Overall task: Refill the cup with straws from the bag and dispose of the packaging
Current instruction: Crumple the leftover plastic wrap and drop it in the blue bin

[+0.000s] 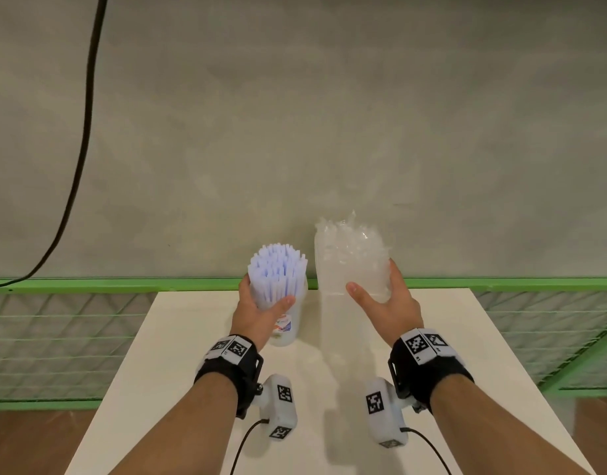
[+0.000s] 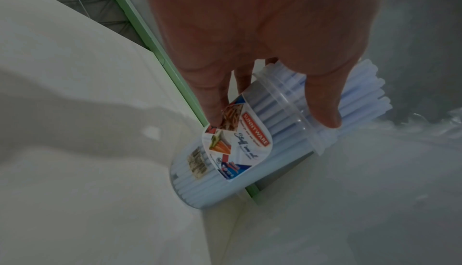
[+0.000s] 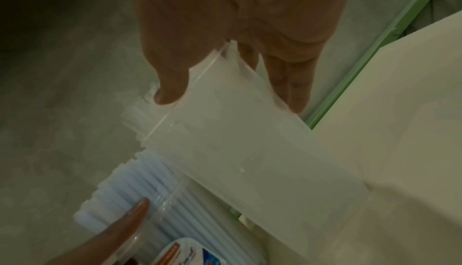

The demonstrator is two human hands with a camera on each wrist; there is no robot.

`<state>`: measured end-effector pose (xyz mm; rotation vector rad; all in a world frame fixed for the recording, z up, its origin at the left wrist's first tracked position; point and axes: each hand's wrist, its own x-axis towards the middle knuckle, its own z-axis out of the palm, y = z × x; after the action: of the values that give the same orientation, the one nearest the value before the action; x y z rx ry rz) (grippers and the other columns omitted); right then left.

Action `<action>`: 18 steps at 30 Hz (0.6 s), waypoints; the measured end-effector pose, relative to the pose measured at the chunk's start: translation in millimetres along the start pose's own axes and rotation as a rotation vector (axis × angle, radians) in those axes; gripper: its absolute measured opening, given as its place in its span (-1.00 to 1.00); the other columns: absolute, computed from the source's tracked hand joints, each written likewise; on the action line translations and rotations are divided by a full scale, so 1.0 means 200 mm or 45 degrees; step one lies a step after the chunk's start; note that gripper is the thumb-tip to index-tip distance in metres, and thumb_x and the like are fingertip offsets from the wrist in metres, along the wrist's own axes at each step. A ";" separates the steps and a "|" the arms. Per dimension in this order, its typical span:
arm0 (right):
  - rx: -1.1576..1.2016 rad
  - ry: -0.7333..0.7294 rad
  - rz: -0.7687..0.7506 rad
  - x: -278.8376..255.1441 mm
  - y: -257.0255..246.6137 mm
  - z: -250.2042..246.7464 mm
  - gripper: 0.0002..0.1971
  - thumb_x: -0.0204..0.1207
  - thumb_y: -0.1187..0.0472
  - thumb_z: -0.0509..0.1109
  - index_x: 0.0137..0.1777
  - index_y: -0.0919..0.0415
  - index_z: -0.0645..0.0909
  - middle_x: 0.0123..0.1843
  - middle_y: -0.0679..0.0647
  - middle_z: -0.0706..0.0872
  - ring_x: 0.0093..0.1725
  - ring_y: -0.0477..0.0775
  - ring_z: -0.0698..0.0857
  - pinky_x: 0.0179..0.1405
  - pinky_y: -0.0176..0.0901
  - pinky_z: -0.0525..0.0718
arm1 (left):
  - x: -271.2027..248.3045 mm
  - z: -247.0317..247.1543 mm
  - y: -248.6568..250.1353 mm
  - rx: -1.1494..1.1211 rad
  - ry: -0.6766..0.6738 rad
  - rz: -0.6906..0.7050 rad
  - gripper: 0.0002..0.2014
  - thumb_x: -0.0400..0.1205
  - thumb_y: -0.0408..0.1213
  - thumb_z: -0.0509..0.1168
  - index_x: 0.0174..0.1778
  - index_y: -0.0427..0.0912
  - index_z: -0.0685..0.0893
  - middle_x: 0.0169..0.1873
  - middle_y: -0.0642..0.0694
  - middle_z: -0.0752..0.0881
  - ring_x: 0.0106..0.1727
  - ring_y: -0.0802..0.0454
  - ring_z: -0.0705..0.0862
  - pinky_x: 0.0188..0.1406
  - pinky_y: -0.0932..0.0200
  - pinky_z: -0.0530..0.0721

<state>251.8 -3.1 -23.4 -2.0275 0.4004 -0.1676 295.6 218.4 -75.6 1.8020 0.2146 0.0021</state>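
Observation:
A clear plastic cup (image 1: 288, 332) with a colourful label (image 2: 235, 146) stands near the far edge of the white table (image 1: 192, 371). It is packed with pale blue straws (image 1: 278, 269) that stick out above its rim. My left hand (image 1: 266, 291) grips the straw bundle at the rim, thumb in front and fingers behind. To the right, my right hand (image 1: 372, 277) holds the clear plastic bag (image 1: 350, 255) upright between thumb and fingers. The bag's top is crumpled, and I see no straws inside it (image 3: 237, 131). The bag hangs just beside the cup.
A green rail (image 1: 123, 284) runs behind the table, with wire mesh (image 1: 55, 337) on both sides. A black cable (image 1: 86, 132) hangs at the left against the grey concrete surface (image 1: 329, 114). The table's front part holds only my forearms.

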 end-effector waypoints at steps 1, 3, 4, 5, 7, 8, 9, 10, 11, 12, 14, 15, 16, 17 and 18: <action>-0.006 -0.005 0.000 0.01 0.00 0.00 -0.03 0.40 -0.26 0.51 0.71 -0.15 0.04 0.62 0.00 0.42 0.60 0.12 0.38 0.49 -0.16 0.30 | 0.01 0.00 0.00 -0.003 0.000 0.000 -0.09 0.42 -0.03 0.59 0.60 0.14 0.20 0.41 0.03 0.59 0.35 -0.10 0.62 0.41 -0.04 0.53; -0.010 -0.002 -0.001 0.02 0.00 0.01 -0.02 0.39 -0.27 0.51 0.71 -0.15 0.04 0.62 -0.02 0.42 0.59 0.13 0.38 0.49 -0.15 0.31 | 0.02 0.01 0.00 -0.004 0.010 0.000 -0.09 0.42 -0.04 0.59 0.60 0.13 0.20 0.41 0.03 0.60 0.34 -0.10 0.63 0.38 -0.01 0.54; -0.002 0.002 -0.002 0.02 0.00 0.02 -0.03 0.39 -0.27 0.51 0.71 -0.15 0.05 0.62 -0.03 0.42 0.59 0.12 0.38 0.48 -0.16 0.31 | 0.02 0.01 0.00 -0.007 0.011 0.003 -0.10 0.42 -0.04 0.58 0.60 0.13 0.20 0.41 0.02 0.60 0.34 -0.10 0.63 0.37 0.00 0.55; 0.002 0.006 -0.006 0.03 0.01 0.02 -0.03 0.39 -0.27 0.51 0.71 -0.15 0.05 0.61 -0.03 0.42 0.59 0.12 0.39 0.47 -0.16 0.31 | 0.03 0.01 0.00 -0.009 0.011 -0.001 -0.09 0.42 -0.04 0.58 0.60 0.12 0.20 0.41 0.02 0.59 0.34 -0.10 0.63 0.38 -0.01 0.55; -0.005 0.004 -0.012 0.03 0.01 0.02 -0.03 0.39 -0.28 0.50 0.71 -0.14 0.05 0.61 -0.03 0.43 0.59 0.12 0.39 0.47 -0.15 0.32 | 0.03 0.01 0.00 -0.011 0.002 -0.001 -0.08 0.41 -0.03 0.59 0.61 0.13 0.19 0.41 0.01 0.60 0.34 -0.09 0.63 0.40 -0.04 0.55; -0.010 0.001 -0.011 0.04 0.01 0.02 -0.03 0.39 -0.29 0.50 0.71 -0.15 0.05 0.61 -0.03 0.43 0.58 0.13 0.39 0.48 -0.14 0.32 | 0.03 0.00 0.00 -0.011 -0.002 -0.001 -0.07 0.41 -0.03 0.59 0.61 0.13 0.18 0.40 0.02 0.60 0.33 -0.09 0.64 0.40 -0.04 0.55; -0.010 -0.004 0.003 0.04 0.00 0.02 -0.03 0.38 -0.30 0.50 0.70 -0.15 0.05 0.60 -0.02 0.44 0.58 0.14 0.40 0.49 -0.12 0.33 | 0.03 0.00 0.00 -0.017 -0.002 -0.011 -0.07 0.41 -0.03 0.59 0.61 0.14 0.18 0.39 0.02 0.61 0.32 -0.08 0.64 0.38 -0.02 0.56; -0.011 -0.005 0.009 0.04 0.00 0.02 -0.03 0.38 -0.30 0.50 0.70 -0.16 0.05 0.60 -0.01 0.45 0.58 0.15 0.40 0.49 -0.11 0.33 | 0.03 0.00 -0.01 -0.021 0.000 -0.011 -0.07 0.40 -0.03 0.59 0.61 0.14 0.18 0.38 0.03 0.62 0.31 -0.08 0.65 0.37 -0.01 0.56; -0.012 -0.003 0.013 0.04 0.00 0.03 -0.03 0.39 -0.30 0.50 0.70 -0.16 0.05 0.60 -0.01 0.45 0.58 0.15 0.39 0.49 -0.11 0.32 | 0.03 0.00 -0.01 -0.028 0.003 -0.010 -0.06 0.40 -0.03 0.60 0.61 0.15 0.19 0.38 0.03 0.62 0.30 -0.07 0.66 0.37 -0.01 0.57; -0.011 -0.004 0.013 0.04 0.00 0.03 -0.03 0.39 -0.30 0.50 0.70 -0.17 0.04 0.60 -0.02 0.44 0.58 0.15 0.39 0.49 -0.10 0.32 | 0.03 0.00 -0.01 -0.034 0.004 -0.006 -0.06 0.39 -0.03 0.60 0.61 0.16 0.19 0.38 0.04 0.62 0.30 -0.06 0.66 0.38 -0.02 0.57; -0.013 -0.007 0.013 0.04 0.00 0.03 -0.02 0.38 -0.30 0.50 0.70 -0.17 0.04 0.61 -0.02 0.43 0.58 0.15 0.39 0.50 -0.10 0.32 | 0.03 0.00 -0.02 -0.036 0.001 -0.007 -0.03 0.38 -0.01 0.61 0.62 0.18 0.17 0.38 0.05 0.62 0.32 -0.06 0.66 0.39 -0.04 0.57; -0.019 -0.011 0.015 0.04 0.00 0.02 -0.02 0.38 -0.31 0.50 0.70 -0.18 0.03 0.61 -0.03 0.44 0.58 0.15 0.40 0.50 -0.09 0.33 | 0.03 0.00 -0.01 -0.032 -0.004 -0.009 -0.02 0.37 -0.01 0.61 0.62 0.18 0.16 0.39 0.05 0.61 0.34 -0.06 0.65 0.39 -0.03 0.56; -0.016 -0.023 0.013 0.04 0.00 0.02 -0.01 0.38 -0.31 0.49 0.70 -0.18 0.02 0.61 -0.03 0.43 0.58 0.15 0.40 0.50 -0.08 0.33 | 0.03 0.00 -0.03 -0.046 -0.010 -0.003 0.01 0.37 -0.03 0.62 0.63 0.18 0.12 0.41 0.03 0.59 0.37 -0.07 0.63 0.40 -0.02 0.55; -0.022 -0.030 0.019 0.04 0.00 0.02 0.00 0.37 -0.31 0.49 0.71 -0.18 0.01 0.61 -0.04 0.43 0.58 0.15 0.40 0.50 -0.08 0.33 | 0.01 0.00 -0.01 -0.062 -0.007 -0.030 0.06 0.37 -0.05 0.63 0.65 0.16 0.07 0.45 0.00 0.55 0.42 -0.09 0.59 0.42 -0.01 0.52; -0.022 -0.039 0.023 0.04 -0.01 0.02 0.01 0.37 -0.32 0.50 0.71 -0.19 -0.01 0.62 -0.05 0.41 0.58 0.14 0.40 0.51 -0.07 0.33 | 0.01 -0.01 0.00 -0.073 -0.002 -0.049 0.13 0.35 -0.07 0.64 0.68 0.14 -0.02 0.52 -0.04 0.47 0.48 -0.10 0.53 0.46 -0.02 0.47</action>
<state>261.1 -2.5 -24.4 -2.0406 0.4026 -0.1223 297.5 219.7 -75.2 1.7408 0.2454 -0.0201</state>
